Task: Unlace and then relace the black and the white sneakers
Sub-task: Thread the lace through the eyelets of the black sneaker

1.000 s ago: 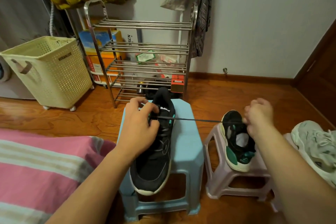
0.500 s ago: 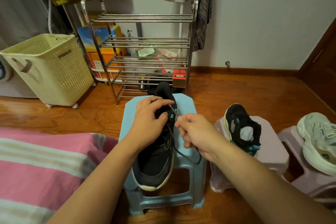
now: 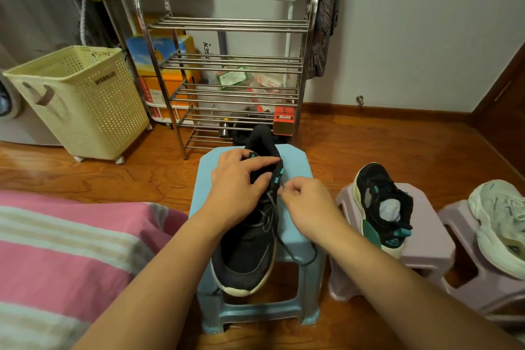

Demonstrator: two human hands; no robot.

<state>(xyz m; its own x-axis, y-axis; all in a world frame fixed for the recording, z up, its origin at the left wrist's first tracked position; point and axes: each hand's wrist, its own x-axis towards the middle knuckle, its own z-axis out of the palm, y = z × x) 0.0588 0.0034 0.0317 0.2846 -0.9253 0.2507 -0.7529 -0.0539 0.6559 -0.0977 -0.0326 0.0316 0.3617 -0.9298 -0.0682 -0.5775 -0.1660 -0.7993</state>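
Black sneaker [image 3: 250, 241] lying toe-down toward the bottom of the frame on the blue stool [image 3: 295, 167] at centre, heel up near the metal shoe rack [image 3: 227, 65]. Left hand [image 3: 238, 182] resting over the tongue and upper eyelets, fingers curled across the collar, thumb pressing by the teal lace loops: a holding grip on the shoe. Right hand [image 3: 306, 202] just right of the eyelets, thumb and forefinger pinched tight on the end of the black lace [image 3: 284, 241], other fingers curled in. Lace hanging slack, looping down the right side of the shoe and over the stool edge.

Compared with half a second ago: right hand a little higher and closer to the eyelets, lace end now almost at the teal loops; left hand much as before. Compared with a full second ago: lace no longer stretched taut to the right of the frame, right hand back from above the second stool to beside the shoe.

Second black sneaker [image 3: 380, 207] with green and cream trim on the lilac stool [image 3: 426, 236] at right of centre, white stuffing showing in its opening. White sneaker [image 3: 500, 224] on another lilac stool [image 3: 460, 224] at the far right edge. Cream laundry basket [image 3: 85, 99] at the left, pink striped bedding [image 3: 65, 250] at lower left.
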